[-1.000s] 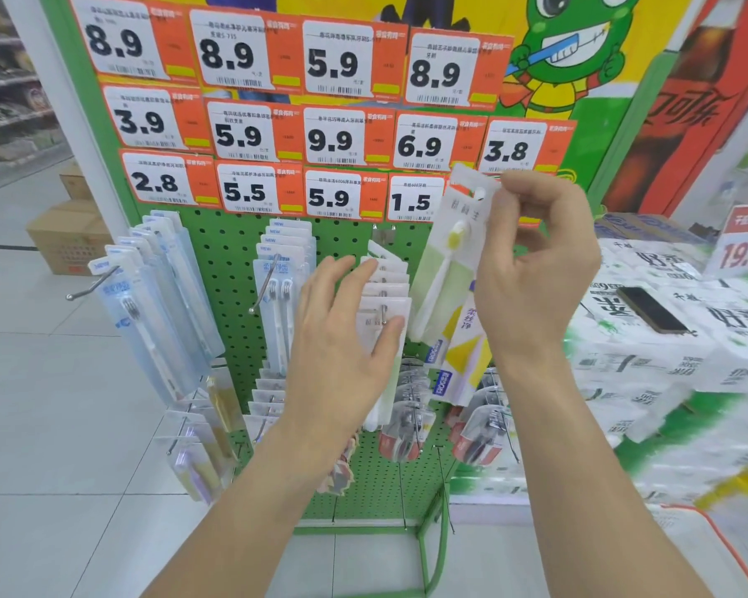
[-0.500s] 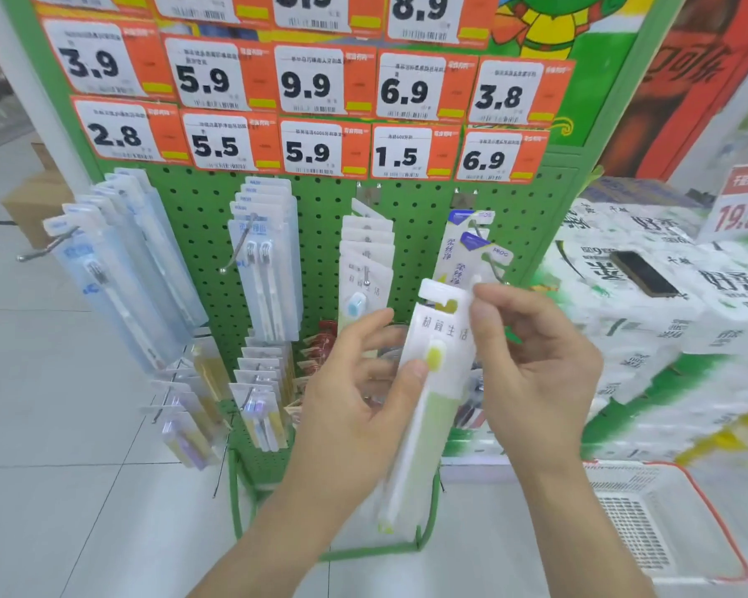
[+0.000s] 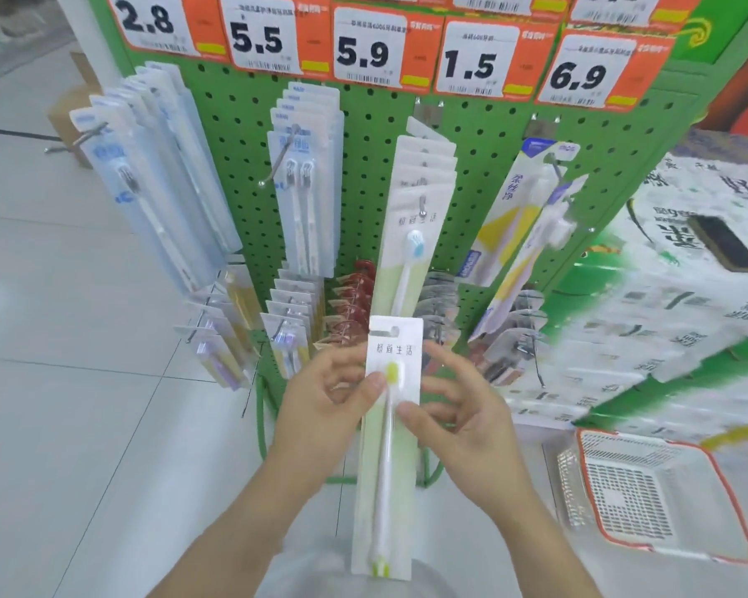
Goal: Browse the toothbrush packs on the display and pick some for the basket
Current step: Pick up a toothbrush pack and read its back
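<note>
Pulled the toothbrush pack (image 3: 389, 425) off its hook; both hands' fingers (image 3: 374, 381) pinch it lightly, so it could slip before I reach the basket (image 3: 726, 489).

Pegboard display (image 3: 484, 135) straight ahead, price tags (image 3: 363, 49) along its top edge. Packs hang on hooks below: one bunch at the left edge (image 3: 156, 174), one right of it (image 3: 305, 187), a third at centre (image 3: 419, 217), another toward the right edge (image 3: 523, 217). Both hands hold a toothbrush pack (image 3: 387, 446) in front of the display's bottom edge, left hand (image 3: 320, 407) on its left, right hand (image 3: 463, 425) on its right. The basket (image 3: 648, 494) sits on the floor, lower right.
</note>
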Tool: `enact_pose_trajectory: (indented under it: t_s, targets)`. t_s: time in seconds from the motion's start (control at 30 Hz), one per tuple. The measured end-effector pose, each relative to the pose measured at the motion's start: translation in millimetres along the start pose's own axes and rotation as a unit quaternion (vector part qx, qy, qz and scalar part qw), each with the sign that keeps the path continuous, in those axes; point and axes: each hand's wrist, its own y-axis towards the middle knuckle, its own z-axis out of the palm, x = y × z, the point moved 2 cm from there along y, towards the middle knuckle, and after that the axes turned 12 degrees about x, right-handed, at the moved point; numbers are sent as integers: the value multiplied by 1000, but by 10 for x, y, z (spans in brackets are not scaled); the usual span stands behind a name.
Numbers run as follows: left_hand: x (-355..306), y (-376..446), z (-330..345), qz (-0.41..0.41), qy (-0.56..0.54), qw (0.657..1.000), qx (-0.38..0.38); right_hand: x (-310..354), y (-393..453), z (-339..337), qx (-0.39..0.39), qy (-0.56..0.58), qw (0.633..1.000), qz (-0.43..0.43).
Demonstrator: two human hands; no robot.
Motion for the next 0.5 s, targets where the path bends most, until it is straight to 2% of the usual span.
enact_pose_trajectory:
  t_s: [0.13, 0.37, 0.5]
  targets:
    - [177, 39, -164, -60, -70, 995, -43, -229, 30, 109, 40, -2, 995, 91]
    - [314, 22, -298, -80, -75, 991, -72, -381, 114, 230, 63, 32, 988, 136]
    - [356, 45, -384, -86, -98, 983, -128, -466, 107, 258, 143, -2, 975, 169]
